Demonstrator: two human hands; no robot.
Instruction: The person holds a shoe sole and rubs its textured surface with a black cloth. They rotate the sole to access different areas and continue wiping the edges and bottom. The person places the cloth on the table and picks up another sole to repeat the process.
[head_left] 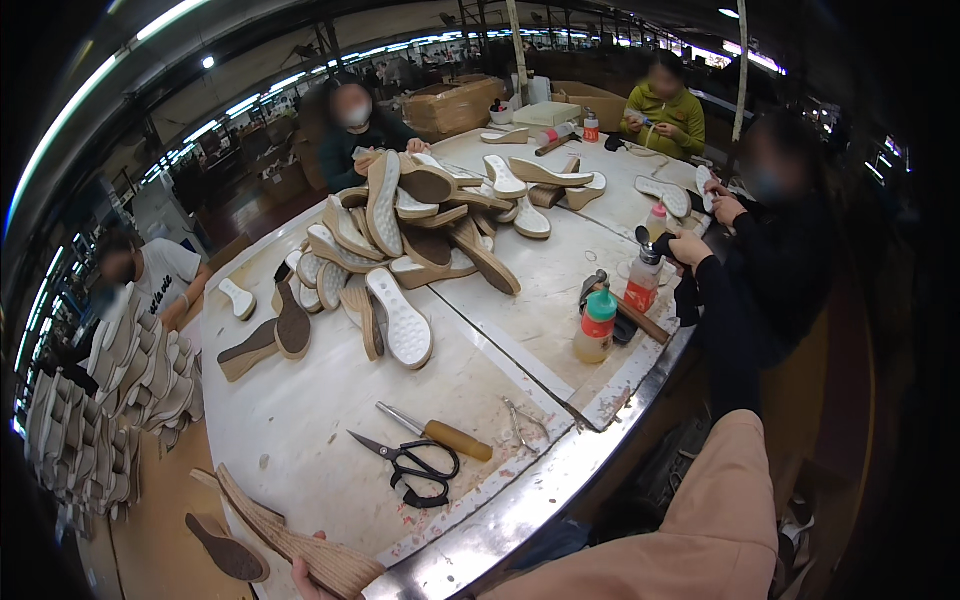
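At the bottom edge, my left hand (303, 578) is closed around a tan wedge shoe sole (300, 545), mostly out of frame. My right arm, in a beige sleeve with a dark cuff, reaches far across the right side. There my right hand (688, 248) closes on a small dark piece (662, 243) at the top of a red-labelled bottle (643, 282); its kind is unclear. Black-handled scissors (415, 470), a wooden-handled tool (445, 434) and metal nippers (522, 428) lie on the white table (320, 430). A green-capped bottle (597, 328) stands near a hammer (640, 318).
A heap of wedge soles (400, 215) covers the table's middle. Stacked soles (90, 420) stand at the left, and a loose sole (228, 547) lies lower down. Several people sit around the table, one close by my right hand. A metal edge (500, 525) borders the near side.
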